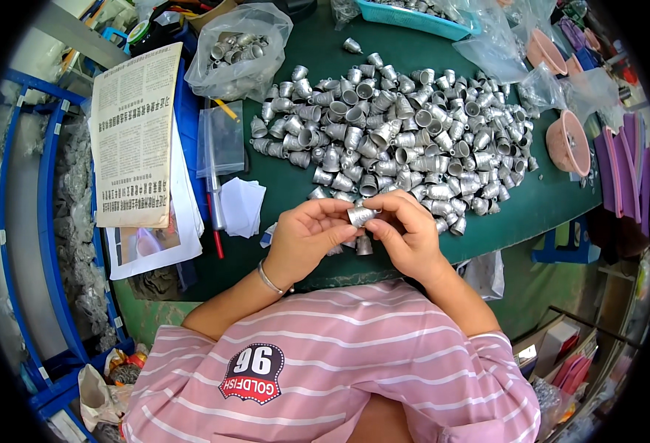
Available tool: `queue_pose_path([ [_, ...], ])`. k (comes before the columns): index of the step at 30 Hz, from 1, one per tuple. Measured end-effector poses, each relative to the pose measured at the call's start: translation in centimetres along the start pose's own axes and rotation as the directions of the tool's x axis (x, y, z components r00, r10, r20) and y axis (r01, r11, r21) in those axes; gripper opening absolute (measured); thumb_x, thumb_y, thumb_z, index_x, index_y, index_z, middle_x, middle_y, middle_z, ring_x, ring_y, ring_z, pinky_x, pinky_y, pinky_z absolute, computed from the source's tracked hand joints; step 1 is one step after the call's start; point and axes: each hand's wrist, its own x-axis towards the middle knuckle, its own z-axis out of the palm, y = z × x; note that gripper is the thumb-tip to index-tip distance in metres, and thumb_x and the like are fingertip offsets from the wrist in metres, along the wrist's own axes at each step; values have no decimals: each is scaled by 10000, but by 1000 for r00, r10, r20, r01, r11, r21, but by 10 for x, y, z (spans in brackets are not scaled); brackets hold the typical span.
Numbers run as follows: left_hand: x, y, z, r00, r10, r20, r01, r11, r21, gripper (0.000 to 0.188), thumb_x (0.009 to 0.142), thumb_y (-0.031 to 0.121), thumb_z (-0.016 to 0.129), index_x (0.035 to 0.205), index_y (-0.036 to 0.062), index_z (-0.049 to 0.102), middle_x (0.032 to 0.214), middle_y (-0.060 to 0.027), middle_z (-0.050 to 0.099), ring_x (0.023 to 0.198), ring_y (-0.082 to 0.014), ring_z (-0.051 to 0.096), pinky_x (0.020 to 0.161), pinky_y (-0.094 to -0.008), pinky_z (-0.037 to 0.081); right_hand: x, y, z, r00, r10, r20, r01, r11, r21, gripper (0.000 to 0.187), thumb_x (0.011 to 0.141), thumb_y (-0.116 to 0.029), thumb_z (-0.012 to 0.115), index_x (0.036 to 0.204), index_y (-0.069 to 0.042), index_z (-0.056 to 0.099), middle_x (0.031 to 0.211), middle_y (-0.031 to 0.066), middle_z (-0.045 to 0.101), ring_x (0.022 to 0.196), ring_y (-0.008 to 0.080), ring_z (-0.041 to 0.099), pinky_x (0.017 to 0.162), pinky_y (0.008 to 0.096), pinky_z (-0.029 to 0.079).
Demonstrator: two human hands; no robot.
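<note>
In front of my chest, a small silver bell-shaped metal piece [360,215] is held between both hands, just over the near edge of the green table [517,229]. My left hand [300,238] pinches it with thumb and fingers from the left. From the right, the thumb and fingers of my right hand [411,235] close on the same piece. Another bell-shaped piece [364,245] lies upright just below my fingertips. Beyond my hands spreads a large heap of similar silver pieces [414,140], many with a small loop at the top.
A clear plastic bag [240,52] of similar pieces stands at the back left. Newspaper [137,140], white paper slips [241,207] and a red pen [216,240] lie on the left. A turquoise tray [417,18] is at the back, and a pink basket [568,144] at the right.
</note>
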Motion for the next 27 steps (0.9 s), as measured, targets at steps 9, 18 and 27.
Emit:
queue_pose_path([
  [9, -1, -7, 0, 977, 208, 56, -213, 971, 108, 296, 782, -76, 593, 1064, -48, 508, 999, -115, 592, 931, -163, 591, 812, -259, 496, -3, 7, -2, 999, -32, 29, 33, 999, -14, 256, 725, 3, 672, 969, 4, 598, 872, 88, 584, 657, 125, 549, 557, 221, 446],
  [18, -2, -5, -2, 991, 115, 66, -121, 987, 107, 333, 768, -93, 599, 1083, -47, 505, 1028, -94, 551, 942, -161, 586, 817, -260, 496, 0, 0, -3, 989, -143, 29, 143, 989, -24, 264, 711, 25, 668, 965, 9, 597, 913, 104, 582, 745, 157, 569, 599, 234, 464],
  [27, -2, -9, -1, 967, 245, 63, -252, 957, 146, 301, 759, -101, 600, 1045, -48, 525, 1050, -90, 496, 930, -173, 589, 806, -261, 501, -2, 0, -6, 994, -87, 70, 91, 994, -60, 276, 679, 54, 673, 941, 0, 606, 919, 101, 574, 713, 148, 555, 586, 232, 457],
])
